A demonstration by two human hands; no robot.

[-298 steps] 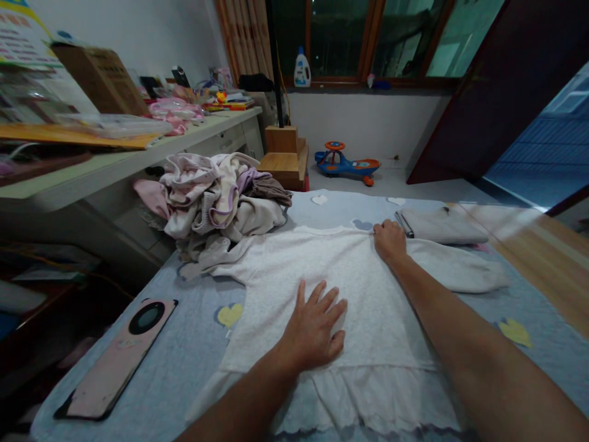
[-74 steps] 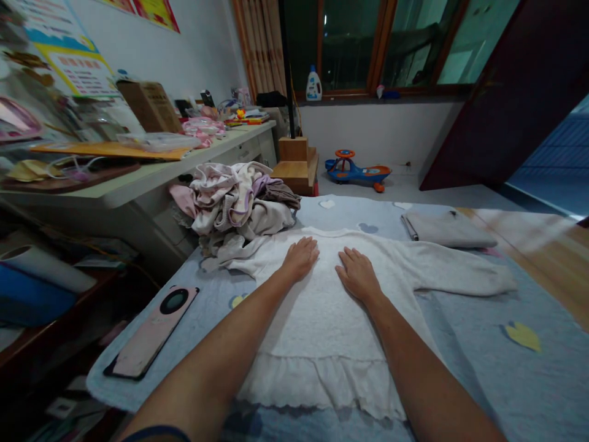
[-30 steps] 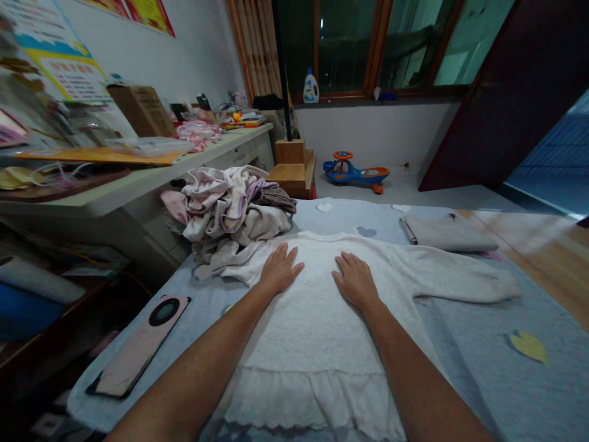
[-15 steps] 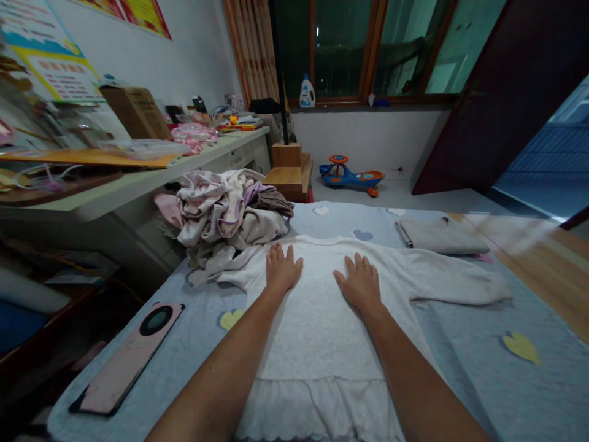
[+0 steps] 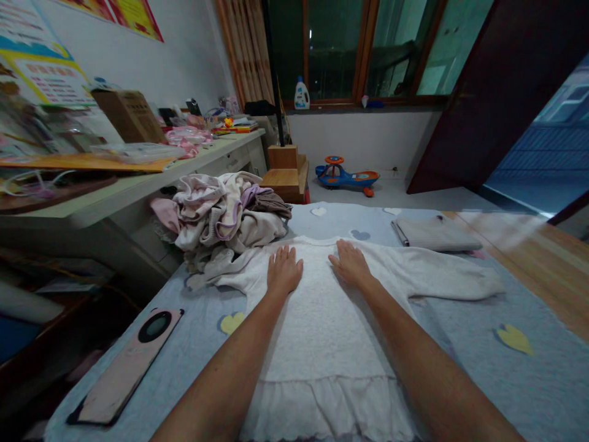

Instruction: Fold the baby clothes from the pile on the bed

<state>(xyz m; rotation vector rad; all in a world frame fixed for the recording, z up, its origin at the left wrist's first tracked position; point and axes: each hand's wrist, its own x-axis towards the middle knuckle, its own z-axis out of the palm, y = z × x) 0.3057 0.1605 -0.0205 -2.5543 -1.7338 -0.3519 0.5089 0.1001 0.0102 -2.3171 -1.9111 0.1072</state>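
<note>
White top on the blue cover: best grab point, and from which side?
I'd pinch the end of the right sleeve, coming from the right. On the white top, that sleeve lies stretched out flat, its end free on the blue cover and clear of both hands; the left sleeve runs up against the clothes pile, so likely harder to pick out.

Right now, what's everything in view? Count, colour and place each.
ruffled-hem shirt: 1, off-white, centre
heart-print cover: 1, blue, under shirt
clothes pile: 1, mixed, left
folded cloth: 1, grey, right
smartphone: 1, pink, near left
desk: 1, whitish, left
cardboard box: 1, brown, on desk
desk clutter: uncounted, mixed, on desk
ride-on toy: 1, blue-orange, floor
detergent bottle: 1, white-blue, windowsill
curtain: 1, tan, by window
door: 1, dark red, right
left hand, right hand: 1 each, bare, on shirt
</note>
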